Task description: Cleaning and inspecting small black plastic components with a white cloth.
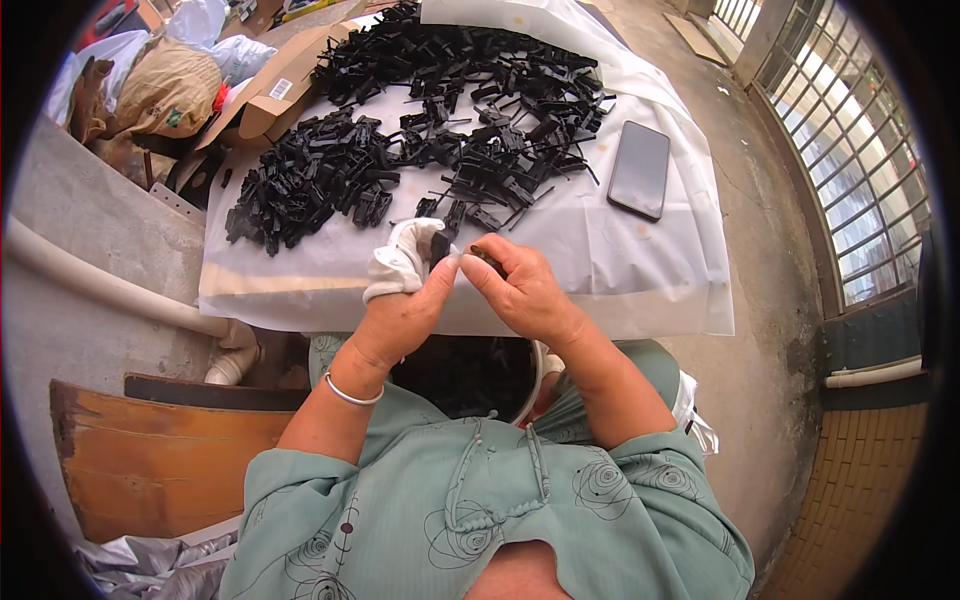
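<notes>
Just over the table's near edge, my left hand (412, 310) is closed round a black plastic part (444, 238). A white cloth or glove (398, 262) covers the fingers of that hand, while its thumb is bare. Close beside it, my right hand (528, 290) is closed on a small dark brownish object (488, 260), mostly hidden by the fingers; its kind cannot be made out. Both thumbs nearly meet at the black part. Beyond my hands, a heap of black plastic parts (310, 180) lies at the left, and a larger heap with thin sticks (500, 140) spreads toward the back.
White sheeting (640, 270) covers the table. A phone (640, 170) lies at its right. A cardboard box (270, 105) and bags (170, 85) stand at the far left. Below the table edge, between my legs, is a round container (537, 385) with dark contents. A barred window (860, 150) is at the right.
</notes>
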Demonstrator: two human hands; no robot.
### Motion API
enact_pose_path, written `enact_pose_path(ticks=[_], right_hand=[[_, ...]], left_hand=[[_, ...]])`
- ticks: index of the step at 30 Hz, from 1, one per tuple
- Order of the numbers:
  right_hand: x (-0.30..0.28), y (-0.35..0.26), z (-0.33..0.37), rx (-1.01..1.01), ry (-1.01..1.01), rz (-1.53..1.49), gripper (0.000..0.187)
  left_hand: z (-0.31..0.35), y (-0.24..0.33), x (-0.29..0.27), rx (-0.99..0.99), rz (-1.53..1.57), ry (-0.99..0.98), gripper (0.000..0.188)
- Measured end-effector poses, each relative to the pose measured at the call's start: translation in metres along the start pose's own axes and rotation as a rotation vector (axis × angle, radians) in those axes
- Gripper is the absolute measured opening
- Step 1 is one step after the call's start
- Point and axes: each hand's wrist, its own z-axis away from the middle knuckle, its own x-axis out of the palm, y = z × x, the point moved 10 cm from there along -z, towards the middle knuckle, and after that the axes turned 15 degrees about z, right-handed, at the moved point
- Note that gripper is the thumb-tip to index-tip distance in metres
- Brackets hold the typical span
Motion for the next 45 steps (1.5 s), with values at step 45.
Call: enact_pose_path(ticks=[45], right_hand=[[-0.023,0.024,-0.012,0.017,0.06,1.122,0.011]], left_hand=[[-0.027,0.063,-0.054,0.472,-1.116,0.157,0.05]])
